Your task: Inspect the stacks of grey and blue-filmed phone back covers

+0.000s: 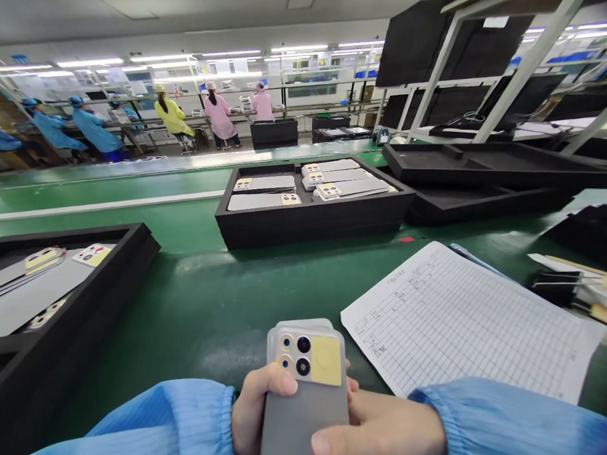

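A small stack of grey phone back covers (304,413) is held upright-tilted between my hands at the bottom middle. The front cover has round camera rings and a yellow film patch at its top; another cover's edge shows behind it. My left hand (257,405) grips the stack's left side, thumb lying just below the camera rings. From the right, my right hand (386,426) closes round the other side, its thumb across the lower face. Most fingers are hidden behind the covers. Close by on the right lies a printed form sheet (469,319).
Black foam trays hold more covers: one (313,224) ahead, another (107,293) at left. Stacked black trays (485,164) stand back right. A pen (481,260) and black binder clips (555,286) lie by the paper. Several people in coloured smocks work across the room.
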`<move>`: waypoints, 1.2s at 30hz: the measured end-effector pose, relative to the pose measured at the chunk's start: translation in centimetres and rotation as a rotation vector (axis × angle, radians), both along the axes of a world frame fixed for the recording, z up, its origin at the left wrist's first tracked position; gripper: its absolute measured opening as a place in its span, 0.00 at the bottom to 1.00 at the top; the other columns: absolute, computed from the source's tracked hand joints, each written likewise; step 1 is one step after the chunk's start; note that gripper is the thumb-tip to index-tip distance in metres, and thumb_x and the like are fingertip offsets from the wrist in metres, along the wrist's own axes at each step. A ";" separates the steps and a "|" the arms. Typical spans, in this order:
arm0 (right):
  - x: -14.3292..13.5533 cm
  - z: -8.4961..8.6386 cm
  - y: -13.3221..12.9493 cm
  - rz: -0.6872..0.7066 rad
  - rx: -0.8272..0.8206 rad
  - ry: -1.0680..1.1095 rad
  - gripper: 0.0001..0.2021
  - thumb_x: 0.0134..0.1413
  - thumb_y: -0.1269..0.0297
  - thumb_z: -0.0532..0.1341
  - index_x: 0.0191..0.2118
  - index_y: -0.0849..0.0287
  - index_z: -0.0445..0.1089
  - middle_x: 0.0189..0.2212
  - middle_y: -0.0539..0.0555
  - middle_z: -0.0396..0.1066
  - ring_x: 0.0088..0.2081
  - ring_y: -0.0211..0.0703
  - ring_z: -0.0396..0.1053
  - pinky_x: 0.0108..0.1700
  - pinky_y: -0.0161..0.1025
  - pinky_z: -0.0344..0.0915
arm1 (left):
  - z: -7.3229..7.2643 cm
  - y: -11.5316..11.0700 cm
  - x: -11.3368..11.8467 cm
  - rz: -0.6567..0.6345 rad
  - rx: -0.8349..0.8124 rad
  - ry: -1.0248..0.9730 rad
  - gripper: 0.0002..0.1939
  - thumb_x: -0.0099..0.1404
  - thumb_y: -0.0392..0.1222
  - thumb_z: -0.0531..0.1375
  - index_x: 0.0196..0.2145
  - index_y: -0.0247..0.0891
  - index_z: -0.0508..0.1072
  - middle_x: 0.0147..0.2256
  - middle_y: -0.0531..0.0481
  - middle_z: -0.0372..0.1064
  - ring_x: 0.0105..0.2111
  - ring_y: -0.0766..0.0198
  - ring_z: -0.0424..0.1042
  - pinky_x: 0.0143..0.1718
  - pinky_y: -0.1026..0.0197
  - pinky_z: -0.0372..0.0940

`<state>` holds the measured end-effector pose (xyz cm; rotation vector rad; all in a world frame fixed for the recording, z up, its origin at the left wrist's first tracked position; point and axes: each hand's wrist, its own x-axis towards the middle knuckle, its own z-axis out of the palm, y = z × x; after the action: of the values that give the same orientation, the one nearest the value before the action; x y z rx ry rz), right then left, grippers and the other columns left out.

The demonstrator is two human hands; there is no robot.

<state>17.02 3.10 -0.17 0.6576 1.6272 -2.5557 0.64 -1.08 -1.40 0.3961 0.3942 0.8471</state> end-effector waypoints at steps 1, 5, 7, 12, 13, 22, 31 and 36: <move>0.2 0.1 0.3 -0.032 0.094 -0.071 0.21 0.44 0.49 0.61 0.37 0.64 0.70 0.26 0.50 0.68 0.24 0.30 0.68 0.28 0.25 0.64 | -0.2 0.2 -0.2 0.036 -0.024 0.007 0.29 0.47 0.43 0.52 0.48 0.29 0.66 0.42 0.39 0.70 0.46 0.47 0.66 0.51 0.45 0.51; 0.7 0.6 1.8 -0.317 0.561 -0.329 0.23 0.49 0.49 0.55 0.18 0.65 0.64 0.14 0.49 0.61 0.14 0.29 0.59 0.16 0.27 0.54 | -0.1 0.7 -0.6 0.134 -0.203 0.175 0.24 0.50 0.42 0.54 0.44 0.26 0.69 0.36 0.38 0.74 0.36 0.53 0.72 0.41 0.53 0.60; 0.7 0.8 2.1 -0.449 0.739 -0.326 0.19 0.49 0.51 0.57 0.19 0.62 0.60 0.15 0.48 0.61 0.16 0.30 0.57 0.17 0.28 0.51 | 0.3 0.5 -0.4 0.165 -0.275 0.269 0.21 0.52 0.41 0.56 0.42 0.26 0.70 0.29 0.40 0.75 0.29 0.58 0.72 0.34 0.58 0.63; 0.6 1.1 1.5 -0.480 0.897 -0.127 0.16 0.43 0.58 0.61 0.23 0.58 0.51 0.17 0.43 0.51 0.19 0.30 0.48 0.19 0.30 0.46 | 0.7 -0.3 0.6 0.055 -0.122 0.171 0.25 0.46 0.33 0.60 0.46 0.32 0.68 0.30 0.45 0.75 0.29 0.59 0.73 0.34 0.60 0.63; 0.6 1.1 1.4 -0.479 0.908 -0.109 0.17 0.43 0.58 0.61 0.22 0.57 0.50 0.17 0.43 0.49 0.19 0.30 0.47 0.19 0.30 0.45 | 0.6 -0.3 0.6 0.018 -0.113 0.144 0.26 0.46 0.32 0.60 0.46 0.33 0.68 0.32 0.45 0.75 0.31 0.59 0.73 0.36 0.59 0.63; 0.6 0.9 1.4 -0.520 0.944 -0.132 0.18 0.45 0.59 0.60 0.19 0.58 0.48 0.16 0.43 0.46 0.17 0.29 0.44 0.18 0.31 0.43 | 0.3 0.2 0.0 -0.015 -0.219 0.044 0.28 0.43 0.32 0.55 0.46 0.29 0.68 0.32 0.41 0.75 0.36 0.51 0.72 0.41 0.51 0.61; 0.6 1.0 1.3 -0.507 0.925 -0.136 0.18 0.46 0.60 0.60 0.19 0.58 0.49 0.16 0.43 0.47 0.18 0.29 0.45 0.18 0.31 0.44 | 0.4 0.2 0.1 0.013 -0.280 0.103 0.24 0.41 0.32 0.55 0.40 0.29 0.73 0.28 0.43 0.75 0.30 0.55 0.73 0.36 0.56 0.63; 0.8 0.9 1.4 -0.488 0.951 -0.119 0.17 0.50 0.58 0.57 0.19 0.58 0.48 0.17 0.44 0.47 0.19 0.30 0.46 0.20 0.32 0.45 | 0.6 0.1 0.1 0.039 -0.277 0.119 0.15 0.42 0.34 0.55 0.28 0.27 0.76 0.22 0.42 0.74 0.22 0.61 0.72 0.30 0.61 0.64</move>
<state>17.79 4.51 0.68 1.3451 2.8901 -1.7297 0.72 -0.93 -0.81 0.1827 0.6227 0.7954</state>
